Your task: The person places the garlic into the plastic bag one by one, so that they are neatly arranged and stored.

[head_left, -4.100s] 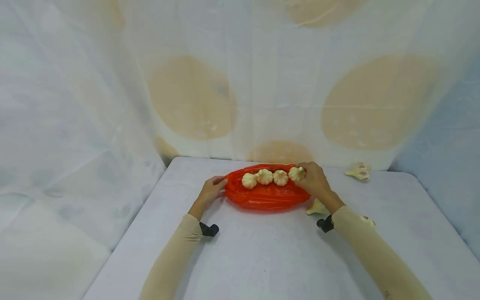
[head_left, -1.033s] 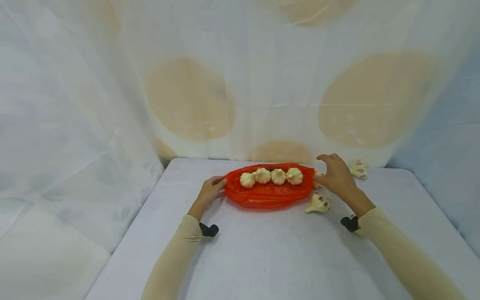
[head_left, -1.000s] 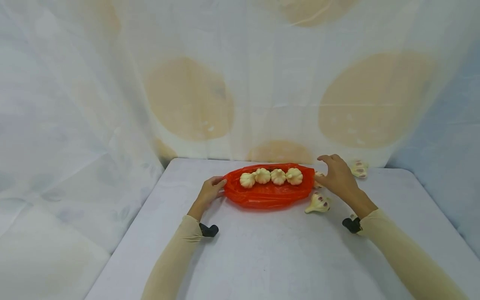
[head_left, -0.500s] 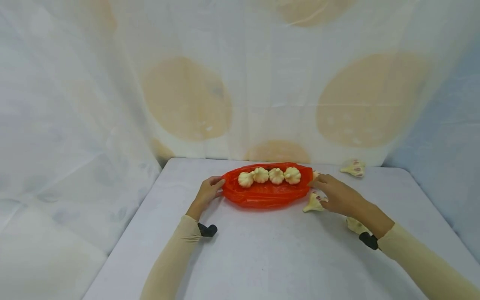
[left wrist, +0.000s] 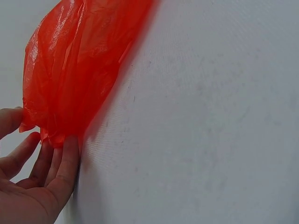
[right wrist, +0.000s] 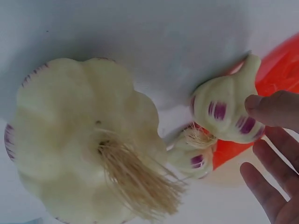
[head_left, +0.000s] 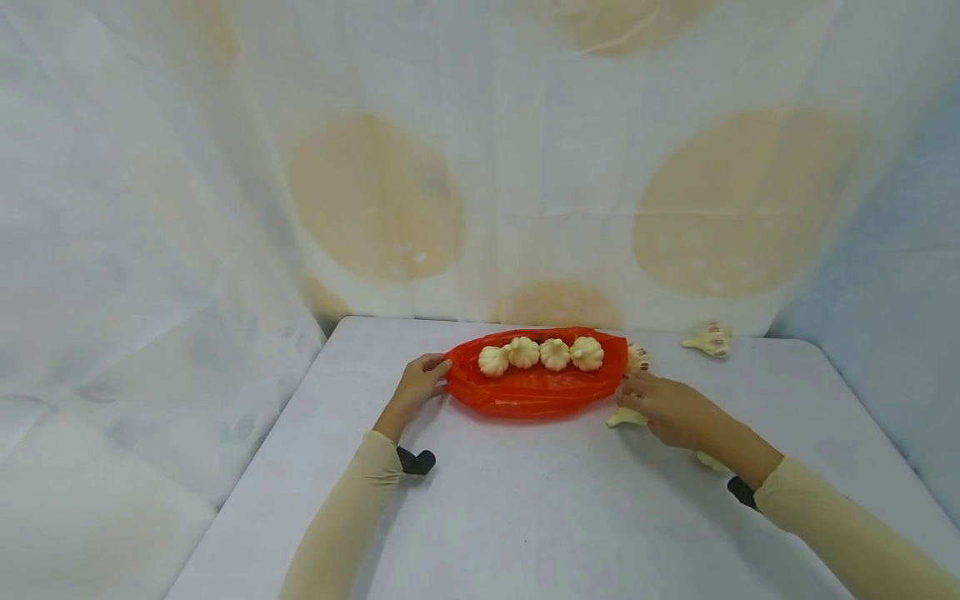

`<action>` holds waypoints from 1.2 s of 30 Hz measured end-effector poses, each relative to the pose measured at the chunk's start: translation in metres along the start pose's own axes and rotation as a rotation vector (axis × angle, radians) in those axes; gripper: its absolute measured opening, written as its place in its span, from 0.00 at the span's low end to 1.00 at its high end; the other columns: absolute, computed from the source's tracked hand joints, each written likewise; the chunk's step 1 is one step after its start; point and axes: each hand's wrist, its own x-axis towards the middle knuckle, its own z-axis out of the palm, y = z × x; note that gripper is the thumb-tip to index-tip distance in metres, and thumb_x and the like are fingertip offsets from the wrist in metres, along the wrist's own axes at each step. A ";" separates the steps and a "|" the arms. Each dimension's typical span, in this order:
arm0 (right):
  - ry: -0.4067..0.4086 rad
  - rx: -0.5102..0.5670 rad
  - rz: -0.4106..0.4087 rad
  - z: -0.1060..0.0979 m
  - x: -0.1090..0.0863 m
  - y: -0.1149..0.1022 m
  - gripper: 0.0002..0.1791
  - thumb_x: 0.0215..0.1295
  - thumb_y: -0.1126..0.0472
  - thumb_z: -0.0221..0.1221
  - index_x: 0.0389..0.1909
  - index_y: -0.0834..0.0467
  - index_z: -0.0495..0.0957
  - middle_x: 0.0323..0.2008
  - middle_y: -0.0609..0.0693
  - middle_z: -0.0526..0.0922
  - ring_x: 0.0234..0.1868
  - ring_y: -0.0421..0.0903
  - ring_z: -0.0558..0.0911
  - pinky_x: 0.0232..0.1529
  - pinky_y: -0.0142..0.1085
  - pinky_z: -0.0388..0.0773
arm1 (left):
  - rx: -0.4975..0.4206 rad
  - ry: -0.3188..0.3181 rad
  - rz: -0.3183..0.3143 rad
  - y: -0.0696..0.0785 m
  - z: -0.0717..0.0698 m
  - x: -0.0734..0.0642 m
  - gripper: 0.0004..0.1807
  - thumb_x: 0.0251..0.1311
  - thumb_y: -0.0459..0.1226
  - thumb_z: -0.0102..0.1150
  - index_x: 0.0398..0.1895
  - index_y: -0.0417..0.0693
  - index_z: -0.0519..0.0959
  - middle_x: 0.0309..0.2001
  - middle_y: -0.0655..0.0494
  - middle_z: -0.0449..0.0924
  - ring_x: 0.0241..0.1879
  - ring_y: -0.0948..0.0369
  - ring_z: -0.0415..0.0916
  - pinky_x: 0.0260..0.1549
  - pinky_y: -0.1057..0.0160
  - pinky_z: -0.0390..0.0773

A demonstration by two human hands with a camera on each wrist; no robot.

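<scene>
My left hand [head_left: 420, 385] holds the left end of a red plastic bag [head_left: 525, 402]; in the left wrist view, the thumb is at the bag's [left wrist: 70, 70] edge and the fingers reach its underside. Several garlic bulbs [head_left: 555, 355] lie in a row in the bag's opening. My right hand [head_left: 671, 410] is over a purple-marked garlic bulb [head_left: 626, 417] by the bag's right end. In the right wrist view, the thumb overlaps this bulb [right wrist: 219, 112] and the other fingers extend beside it, spread apart.
Another garlic bulb [head_left: 638, 358] lies against the bag's right end. One more bulb [head_left: 708, 340] is at the back right of the white table [head_left: 525, 517]. Under my right wrist a further bulb [head_left: 711, 462] partly shows. A patterned curtain [head_left: 555, 167] hangs behind the table.
My right hand has let go of the rightmost bulb in the bag, moved right, then come down toward the front over the bulb beside the bag. The left hand stays at the bag.
</scene>
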 end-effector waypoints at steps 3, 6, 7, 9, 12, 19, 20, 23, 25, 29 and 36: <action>0.003 -0.029 -0.012 0.005 0.001 0.002 0.27 0.39 0.67 0.67 0.44 0.52 0.73 0.47 0.51 0.72 0.51 0.50 0.69 0.44 0.44 0.73 | 0.001 0.001 -0.002 -0.001 0.000 0.001 0.18 0.54 0.45 0.55 0.48 0.50 0.72 0.45 0.52 0.72 0.42 0.57 0.73 0.35 0.61 0.77; 0.017 -0.070 -0.033 0.007 0.003 0.003 0.27 0.41 0.68 0.66 0.46 0.52 0.71 0.48 0.52 0.72 0.52 0.50 0.68 0.45 0.45 0.72 | 0.016 0.009 -0.010 -0.001 0.001 0.001 0.18 0.54 0.46 0.55 0.48 0.51 0.72 0.45 0.53 0.72 0.42 0.57 0.73 0.35 0.61 0.77; 0.015 -0.088 -0.040 0.007 0.003 0.004 0.27 0.42 0.68 0.65 0.46 0.52 0.71 0.48 0.52 0.72 0.52 0.51 0.68 0.46 0.45 0.72 | 0.018 0.007 -0.015 0.000 0.001 0.002 0.19 0.54 0.46 0.55 0.48 0.51 0.72 0.46 0.53 0.72 0.43 0.57 0.73 0.35 0.61 0.77; 0.011 -0.119 -0.057 0.007 0.005 0.005 0.26 0.44 0.68 0.65 0.47 0.53 0.71 0.49 0.52 0.72 0.53 0.52 0.67 0.47 0.46 0.71 | 0.021 0.009 -0.020 0.000 0.001 0.003 0.19 0.53 0.47 0.55 0.48 0.51 0.72 0.46 0.53 0.72 0.43 0.57 0.73 0.34 0.62 0.77; -0.010 -0.139 -0.067 0.009 0.006 0.007 0.25 0.44 0.68 0.65 0.46 0.53 0.72 0.46 0.51 0.72 0.52 0.52 0.68 0.47 0.46 0.71 | 0.026 0.010 -0.018 0.000 0.001 0.003 0.20 0.54 0.47 0.55 0.49 0.51 0.71 0.46 0.54 0.72 0.42 0.58 0.73 0.34 0.62 0.77; -0.069 -0.125 -0.035 0.016 0.010 0.010 0.26 0.44 0.67 0.65 0.47 0.53 0.71 0.48 0.50 0.70 0.53 0.50 0.65 0.48 0.45 0.70 | 0.032 0.016 -0.013 0.000 0.001 0.001 0.20 0.54 0.47 0.55 0.49 0.50 0.71 0.46 0.53 0.72 0.43 0.58 0.74 0.34 0.62 0.77; -0.075 -0.120 -0.027 0.017 0.010 0.010 0.26 0.43 0.67 0.65 0.47 0.53 0.71 0.49 0.51 0.70 0.54 0.51 0.65 0.48 0.45 0.70 | 0.034 0.017 -0.016 0.000 0.001 0.001 0.20 0.54 0.47 0.55 0.49 0.50 0.71 0.46 0.53 0.72 0.43 0.58 0.74 0.35 0.62 0.77; -0.081 -0.118 -0.006 0.018 0.011 0.010 0.26 0.43 0.66 0.65 0.47 0.54 0.71 0.51 0.52 0.69 0.54 0.51 0.65 0.46 0.45 0.71 | 0.035 0.018 -0.018 0.000 0.001 0.000 0.20 0.54 0.47 0.55 0.49 0.51 0.71 0.46 0.53 0.72 0.43 0.58 0.73 0.34 0.62 0.77; -0.082 -0.115 0.003 0.018 0.011 0.010 0.26 0.42 0.67 0.66 0.47 0.54 0.72 0.51 0.52 0.69 0.54 0.52 0.66 0.45 0.45 0.72 | 0.030 0.016 -0.011 0.000 0.001 0.001 0.20 0.54 0.47 0.55 0.49 0.50 0.71 0.46 0.53 0.72 0.43 0.57 0.74 0.34 0.62 0.77; -0.093 -0.094 0.025 0.016 0.012 0.008 0.27 0.40 0.67 0.67 0.46 0.54 0.72 0.51 0.53 0.68 0.53 0.52 0.66 0.41 0.44 0.75 | 0.022 0.015 -0.003 0.000 0.002 0.001 0.20 0.54 0.46 0.55 0.49 0.49 0.71 0.46 0.52 0.72 0.43 0.57 0.74 0.34 0.62 0.77; -0.069 0.032 0.113 0.009 0.011 0.005 0.36 0.33 0.64 0.71 0.51 0.52 0.72 0.51 0.52 0.68 0.53 0.52 0.64 0.37 0.46 0.76 | 0.025 0.015 -0.014 0.000 0.002 0.000 0.20 0.54 0.46 0.55 0.48 0.50 0.72 0.46 0.53 0.72 0.43 0.57 0.73 0.34 0.62 0.77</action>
